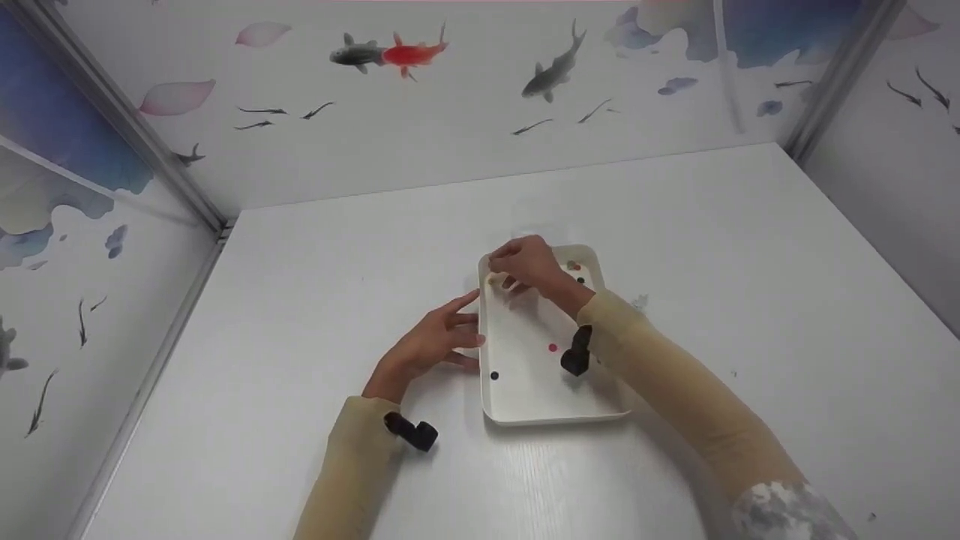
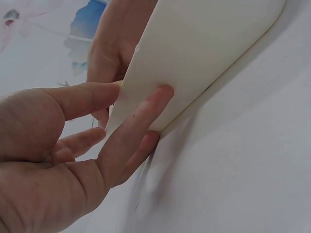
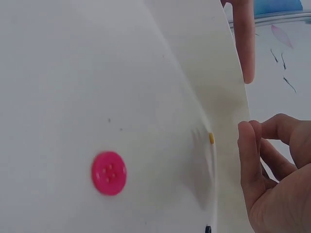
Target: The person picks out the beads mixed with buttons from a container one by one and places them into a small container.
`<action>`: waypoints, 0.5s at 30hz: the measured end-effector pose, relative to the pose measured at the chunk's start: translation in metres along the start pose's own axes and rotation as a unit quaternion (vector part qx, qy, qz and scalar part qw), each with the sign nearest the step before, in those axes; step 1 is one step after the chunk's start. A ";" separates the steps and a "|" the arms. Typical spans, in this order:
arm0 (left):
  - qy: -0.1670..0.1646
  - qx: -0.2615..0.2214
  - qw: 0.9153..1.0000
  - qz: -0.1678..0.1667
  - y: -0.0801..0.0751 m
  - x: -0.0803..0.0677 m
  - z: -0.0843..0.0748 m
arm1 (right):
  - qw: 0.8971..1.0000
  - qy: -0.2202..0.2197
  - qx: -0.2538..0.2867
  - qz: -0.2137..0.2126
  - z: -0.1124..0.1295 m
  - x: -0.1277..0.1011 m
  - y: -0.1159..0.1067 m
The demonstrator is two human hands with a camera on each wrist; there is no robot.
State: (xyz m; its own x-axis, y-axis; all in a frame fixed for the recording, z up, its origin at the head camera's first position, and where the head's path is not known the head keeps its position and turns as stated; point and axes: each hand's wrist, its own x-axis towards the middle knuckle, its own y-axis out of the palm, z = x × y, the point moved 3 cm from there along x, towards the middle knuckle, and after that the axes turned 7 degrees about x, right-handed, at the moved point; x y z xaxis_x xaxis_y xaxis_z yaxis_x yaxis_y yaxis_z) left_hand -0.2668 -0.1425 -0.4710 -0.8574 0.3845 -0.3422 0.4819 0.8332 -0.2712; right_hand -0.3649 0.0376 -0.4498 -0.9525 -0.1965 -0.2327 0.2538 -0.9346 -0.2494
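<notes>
A white tray [image 1: 525,397] lies mid-table. My left hand [image 1: 466,330] lies flat beside it, its straight fingers [image 2: 146,114] pressing on the tray's outer left wall [image 2: 194,58]. My right hand [image 1: 504,277] hovers over the tray's far left corner with its fingers curled; in the right wrist view its fingertips [image 3: 249,133] are drawn together by the rim, and nothing shows between them. A tiny yellow button [image 3: 211,138] lies just inside that rim, apart from the fingertips. On the tray floor are a pink button [image 1: 553,347] [image 3: 109,173] and a black button [image 1: 493,375].
More small buttons [image 1: 574,267] lie in the tray's far right corner. The tray sits on a white table [image 1: 315,315] boxed in by fish-patterned walls [image 1: 450,97] at the back and both sides. A small speck [image 1: 639,302] lies just right of the tray.
</notes>
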 end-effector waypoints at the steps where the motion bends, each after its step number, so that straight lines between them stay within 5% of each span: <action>1: 0.000 -0.002 1.000 0.001 0.000 0.000 0.000 | 1.000 0.001 0.002 -0.001 0.000 0.000 -0.001; 15: 0.017 -0.017 1.000 0.008 0.001 -0.001 -0.001 | 1.000 -0.009 0.023 -0.007 0.004 -0.005 -0.013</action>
State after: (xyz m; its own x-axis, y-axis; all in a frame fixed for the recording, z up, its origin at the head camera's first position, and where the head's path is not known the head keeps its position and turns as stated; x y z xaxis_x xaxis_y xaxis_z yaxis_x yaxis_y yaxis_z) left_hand -0.2657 -0.1421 -0.4703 -0.8554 0.4109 -0.3154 0.4899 0.8395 -0.2351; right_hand -0.3645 0.0498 -0.4415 -0.9588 -0.1883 -0.2128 0.2330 -0.9497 -0.2095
